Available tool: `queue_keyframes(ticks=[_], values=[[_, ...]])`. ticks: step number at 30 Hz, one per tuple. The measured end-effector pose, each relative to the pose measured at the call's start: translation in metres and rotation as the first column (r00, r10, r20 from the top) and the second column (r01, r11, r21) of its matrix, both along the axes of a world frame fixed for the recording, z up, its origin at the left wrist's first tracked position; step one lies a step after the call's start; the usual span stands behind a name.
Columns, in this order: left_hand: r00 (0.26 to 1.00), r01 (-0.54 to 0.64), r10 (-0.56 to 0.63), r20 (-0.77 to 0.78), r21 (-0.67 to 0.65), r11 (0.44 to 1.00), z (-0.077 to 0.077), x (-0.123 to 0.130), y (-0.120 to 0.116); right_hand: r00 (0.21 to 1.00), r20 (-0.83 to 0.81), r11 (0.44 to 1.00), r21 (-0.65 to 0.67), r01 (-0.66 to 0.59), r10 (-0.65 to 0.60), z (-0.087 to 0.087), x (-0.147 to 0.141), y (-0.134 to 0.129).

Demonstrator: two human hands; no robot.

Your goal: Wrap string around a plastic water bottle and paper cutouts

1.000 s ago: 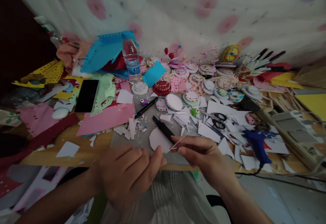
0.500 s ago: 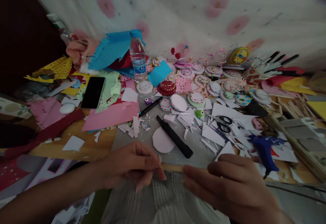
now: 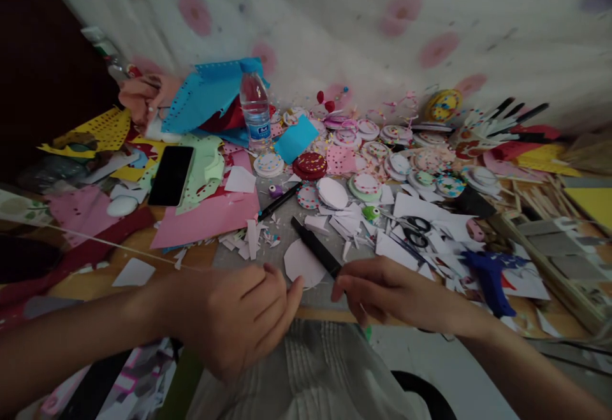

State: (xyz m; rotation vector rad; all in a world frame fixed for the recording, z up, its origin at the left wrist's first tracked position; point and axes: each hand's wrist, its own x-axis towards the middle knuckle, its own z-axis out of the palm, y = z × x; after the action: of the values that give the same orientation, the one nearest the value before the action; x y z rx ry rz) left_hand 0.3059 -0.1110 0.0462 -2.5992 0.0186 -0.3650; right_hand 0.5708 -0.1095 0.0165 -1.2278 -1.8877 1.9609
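Hovering at the near edge of the wooden table (image 3: 88,287), my left hand (image 3: 246,311) has its fingers curled loosely inward, one fingertip near the white paper disc (image 3: 300,267). A thin white thread (image 3: 119,246) runs in from the far left of my view to the back of that hand; whether my fingers grip it, I cannot tell. My right hand (image 3: 387,289) has its fingers bent and bunched, the tips covering the lower end of the thick black marker (image 3: 316,248); I cannot make out whether they pinch it or only hang over it. That marker lies slantwise across the disc's right-hand edge, both on the grey mat (image 3: 268,266). Beyond them are a slimmer black pen (image 3: 280,201) and a small purple ball with an eye (image 3: 275,192). To my right lie the black-handled scissors (image 3: 415,235) and a blue glue gun (image 3: 492,283); to my left, a phone (image 3: 171,176) lies near a pink sheet (image 3: 210,219).
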Motion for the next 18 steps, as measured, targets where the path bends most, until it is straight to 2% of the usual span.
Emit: queue_keyframes(ticks=[3,7,9,10,11,12,13,14,15,16,17,18], values=[[1.0,-0.015,0.015,-0.007,0.051,0.999,0.0,0.002,-0.002,0.991,-0.127,0.989,-0.145,0.032,-0.051,-0.008,-0.005,0.001],[0.992,-0.086,0.083,0.099,0.032,0.996,-0.005,0.0,-0.001,0.911,-0.306,0.953,-0.209,0.219,-0.277,-0.024,-0.01,-0.006],[0.981,-0.096,0.106,0.161,-0.069,0.993,-0.009,-0.003,0.001,0.854,-0.408,0.947,-0.139,0.291,-0.323,-0.028,-0.01,-0.012],[0.971,-0.096,0.127,0.201,-0.159,0.983,-0.011,-0.003,0.001,0.84,-0.442,0.946,-0.064,0.319,-0.314,-0.029,-0.01,-0.015],[0.954,-0.094,0.167,0.249,-0.282,0.955,-0.014,-0.003,0.001,0.841,-0.464,0.94,0.047,0.339,-0.28,-0.028,-0.009,-0.017],[0.925,-0.083,0.233,0.301,-0.437,0.895,-0.017,-0.002,0.0,0.858,-0.462,0.919,0.193,0.343,-0.224,-0.025,-0.007,-0.019],[0.885,-0.055,0.324,0.334,-0.617,0.785,-0.019,-0.001,-0.002,0.891,-0.43,0.873,0.367,0.322,-0.147,-0.022,-0.005,-0.02],[0.843,-0.001,0.428,0.327,-0.794,0.608,-0.022,0.001,-0.005,0.925,-0.376,0.785,0.555,0.276,-0.06,-0.017,-0.003,-0.021],[0.813,0.08,0.517,0.269,-0.93,0.359,-0.025,0.004,-0.008,0.957,-0.291,0.656,0.726,0.204,0.024,-0.012,-0.001,-0.022],[0.805,0.162,0.571,0.164,-0.985,0.055,-0.029,0.006,-0.012,0.978,-0.185,0.503,0.857,0.114,0.093,-0.007,0.001,-0.024],[0.817,0.22,0.575,0.033,-0.941,-0.258,-0.033,0.008,-0.016,0.989,-0.068,0.349,0.937,0.017,0.135,-0.003,0.003,-0.028],[0.838,0.249,0.538,-0.088,-0.816,-0.521,-0.037,0.01,-0.019,0.988,0.047,0.217,0.973,-0.078,0.144,0.001,0.004,-0.032]])
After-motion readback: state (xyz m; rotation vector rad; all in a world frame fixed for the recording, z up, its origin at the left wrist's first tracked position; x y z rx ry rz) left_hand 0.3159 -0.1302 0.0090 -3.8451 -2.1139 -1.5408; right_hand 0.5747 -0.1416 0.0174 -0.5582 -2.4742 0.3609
